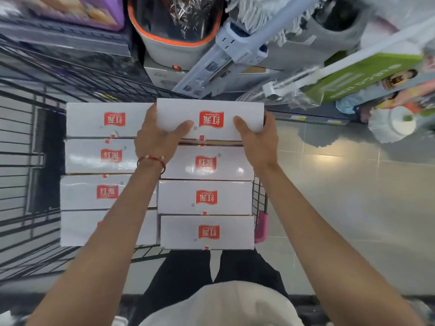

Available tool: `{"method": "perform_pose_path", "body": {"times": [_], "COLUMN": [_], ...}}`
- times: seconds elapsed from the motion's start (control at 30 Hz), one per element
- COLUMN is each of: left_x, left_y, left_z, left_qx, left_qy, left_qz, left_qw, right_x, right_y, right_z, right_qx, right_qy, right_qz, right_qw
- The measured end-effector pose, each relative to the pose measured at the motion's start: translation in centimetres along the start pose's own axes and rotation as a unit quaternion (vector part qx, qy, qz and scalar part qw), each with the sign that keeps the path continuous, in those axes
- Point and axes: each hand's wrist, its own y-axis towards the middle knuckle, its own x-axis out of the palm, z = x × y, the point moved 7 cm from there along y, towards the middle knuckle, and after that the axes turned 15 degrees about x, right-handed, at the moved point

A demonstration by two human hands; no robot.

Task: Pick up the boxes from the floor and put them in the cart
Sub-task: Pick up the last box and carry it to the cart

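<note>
A white box with a red logo (211, 109) is held over the far right corner of the black wire cart (23, 142). My left hand (155, 140) grips its left end, thumb on top. My right hand (256, 140) grips its right end the same way. Several identical white boxes (204, 197) lie flat in the cart in two columns; the left column (106, 156) fills to the far end, and the held box sits slightly raised above the right column. My forearms cover parts of the near left boxes.
Beyond the cart stand a grey bucket with an orange rim (174, 31), mop heads and handles (247, 43), and a green package (367, 74). Glossy floor tiles (341, 196) spread to the right. A pink cart handle piece (261, 228) is at the cart's right side.
</note>
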Motion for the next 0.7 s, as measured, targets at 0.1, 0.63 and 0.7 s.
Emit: {"method": "perform_pose_path", "body": {"times": [0.1, 0.63, 0.7], "left_x": [0.8, 2.5, 3.1], "left_y": [0.2, -1.9, -2.3], "left_z": [0.6, -0.3, -1.3], "left_qx": [0.002, 0.155, 0.16], "left_qy": [0.119, 0.23, 0.27], "left_qz": [0.006, -0.051, -0.095], "left_qw": [0.993, 0.959, 0.945], "right_x": [0.2, 1.0, 1.4], "right_y": [1.3, 1.8, 0.7], "right_z": [1.4, 3.9, 4.3], "right_qx": [0.027, 0.037, 0.027], "right_qy": [-0.014, -0.087, -0.105], "right_qz": [0.001, 0.017, 0.057], "right_qw": [1.0, 0.995, 0.993]}}
